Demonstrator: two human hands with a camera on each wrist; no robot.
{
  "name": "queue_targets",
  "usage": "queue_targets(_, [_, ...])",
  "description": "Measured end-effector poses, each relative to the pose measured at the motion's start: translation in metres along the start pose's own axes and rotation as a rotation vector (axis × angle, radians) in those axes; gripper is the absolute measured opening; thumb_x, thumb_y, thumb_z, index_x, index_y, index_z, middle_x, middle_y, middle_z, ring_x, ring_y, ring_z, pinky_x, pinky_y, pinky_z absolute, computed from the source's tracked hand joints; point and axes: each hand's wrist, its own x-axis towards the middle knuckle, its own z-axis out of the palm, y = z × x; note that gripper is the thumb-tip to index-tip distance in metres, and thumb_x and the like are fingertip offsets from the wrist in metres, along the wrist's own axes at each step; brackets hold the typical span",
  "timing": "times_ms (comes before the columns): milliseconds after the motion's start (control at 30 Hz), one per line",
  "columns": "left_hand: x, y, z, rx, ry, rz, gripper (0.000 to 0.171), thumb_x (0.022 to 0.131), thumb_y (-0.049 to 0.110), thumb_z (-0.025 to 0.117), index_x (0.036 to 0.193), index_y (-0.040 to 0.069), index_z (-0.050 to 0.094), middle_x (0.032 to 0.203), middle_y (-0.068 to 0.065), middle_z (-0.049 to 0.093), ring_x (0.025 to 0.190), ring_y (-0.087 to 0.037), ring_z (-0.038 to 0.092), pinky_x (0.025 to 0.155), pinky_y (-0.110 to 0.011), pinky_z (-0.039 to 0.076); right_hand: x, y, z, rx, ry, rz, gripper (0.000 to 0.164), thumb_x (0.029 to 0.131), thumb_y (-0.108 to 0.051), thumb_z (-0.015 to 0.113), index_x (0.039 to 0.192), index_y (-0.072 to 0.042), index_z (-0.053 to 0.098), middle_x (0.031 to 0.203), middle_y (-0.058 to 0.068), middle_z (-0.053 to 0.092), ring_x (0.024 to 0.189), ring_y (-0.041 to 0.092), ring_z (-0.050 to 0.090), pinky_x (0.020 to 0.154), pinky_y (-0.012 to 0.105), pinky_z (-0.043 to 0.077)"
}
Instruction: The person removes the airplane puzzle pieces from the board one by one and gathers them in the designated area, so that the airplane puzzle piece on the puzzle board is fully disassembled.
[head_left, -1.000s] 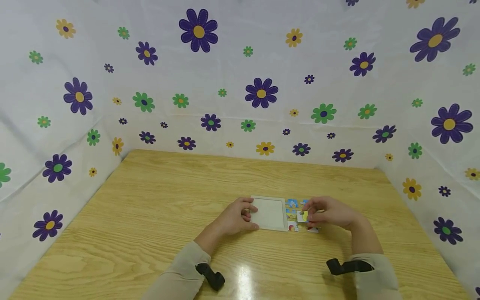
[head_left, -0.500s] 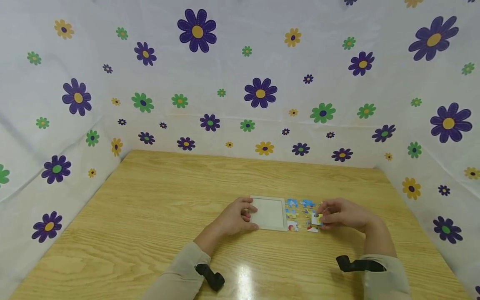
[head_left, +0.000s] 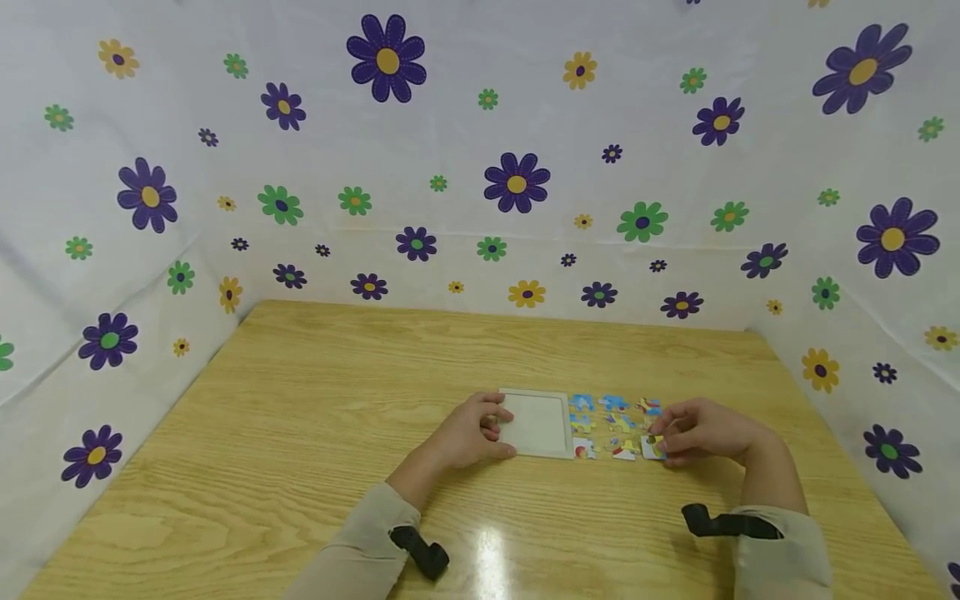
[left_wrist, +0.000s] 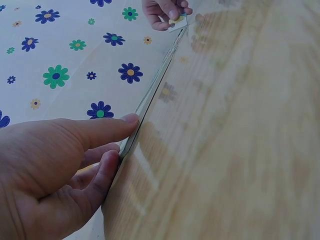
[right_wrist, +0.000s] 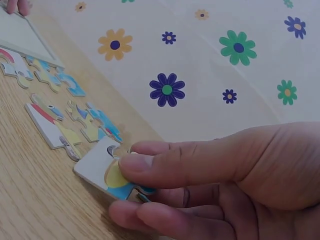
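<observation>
My left hand (head_left: 474, 432) holds the left side of a pale, shallow puzzle tray (head_left: 566, 423). Its thumb is by the near corner and fingers lie over the rim. In the left wrist view, the left hand's thumb and fingers (left_wrist: 102, 172) meet the tray's thin edge. My right hand (head_left: 705, 435) pinches a white, yellow and blue jigsaw piece (right_wrist: 95, 167) between thumb and fingers, at the near right end of the laid-out pieces. The piece is tilted close over the table in the right wrist view, its right part hidden by the thumb.
Several colourful jigsaw pieces (head_left: 613, 403) lie in rows on the wooden table (head_left: 337, 375), just right of the tray. A flower-printed cloth (head_left: 450, 125) encloses the table at the back and sides. Black camera mounts (head_left: 723, 523) sit on both sleeves.
My right hand has moved right with the jigsaw piece, from over the middle column to the right end, uncovering other pieces. My left hand stays at the tray.
</observation>
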Motion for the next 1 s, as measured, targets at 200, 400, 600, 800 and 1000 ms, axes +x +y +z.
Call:
queue_targets(200, [0.001, -0.001, -0.001, -0.006, 0.010, 0.002, 0.049, 0.081, 0.013, 0.085, 0.125, 0.005, 0.065, 0.151, -0.009, 0.044, 0.092, -0.014, 0.053, 0.080, -0.024, 0.050, 0.002, -0.002, 0.000, -0.023, 0.016, 0.026, 0.025, 0.092, -0.008, 0.071, 0.106, 0.011, 0.062, 0.087, 0.006, 0.070, 0.077, 0.016, 0.071, 0.071, 0.030, 0.061])
queue_targets(400, [0.002, -0.001, -0.001, 0.000, 0.013, 0.002, 0.048, 0.081, 0.014, 0.085, 0.124, 0.005, 0.066, 0.150, -0.009, 0.044, 0.093, -0.014, 0.053, 0.081, -0.024, 0.050, 0.004, -0.007, 0.003, -0.064, 0.052, 0.063, 0.021, 0.087, -0.006, 0.075, 0.098, 0.008, 0.064, 0.079, 0.002, 0.068, 0.070, 0.012, 0.068, 0.067, 0.027, 0.060])
queue_targets(600, [0.002, 0.001, -0.001, 0.011, 0.016, 0.002, 0.050, 0.081, 0.015, 0.085, 0.126, 0.006, 0.065, 0.148, -0.008, 0.046, 0.092, -0.013, 0.053, 0.080, -0.022, 0.050, 0.004, -0.008, 0.002, -0.107, 0.092, 0.083, 0.019, 0.086, -0.006, 0.076, 0.096, 0.007, 0.065, 0.079, 0.002, 0.067, 0.070, 0.011, 0.067, 0.067, 0.026, 0.060])
queue_targets(800, [0.001, 0.001, -0.001, 0.015, 0.011, 0.008, 0.049, 0.081, 0.015, 0.085, 0.125, 0.006, 0.065, 0.150, -0.008, 0.044, 0.091, -0.013, 0.053, 0.079, -0.022, 0.049, 0.003, -0.009, 0.002, -0.125, 0.128, 0.117, 0.016, 0.085, -0.004, 0.076, 0.092, 0.006, 0.066, 0.078, 0.003, 0.068, 0.069, 0.013, 0.067, 0.067, 0.027, 0.060])
queue_targets(1000, [0.000, 0.001, -0.001, 0.008, 0.003, 0.002, 0.050, 0.082, 0.015, 0.084, 0.126, 0.006, 0.065, 0.150, -0.008, 0.044, 0.091, -0.013, 0.052, 0.079, -0.023, 0.049, 0.000, -0.013, 0.005, -0.158, 0.143, 0.135, 0.015, 0.083, -0.003, 0.078, 0.085, 0.003, 0.065, 0.076, 0.003, 0.066, 0.068, 0.013, 0.067, 0.066, 0.028, 0.059])
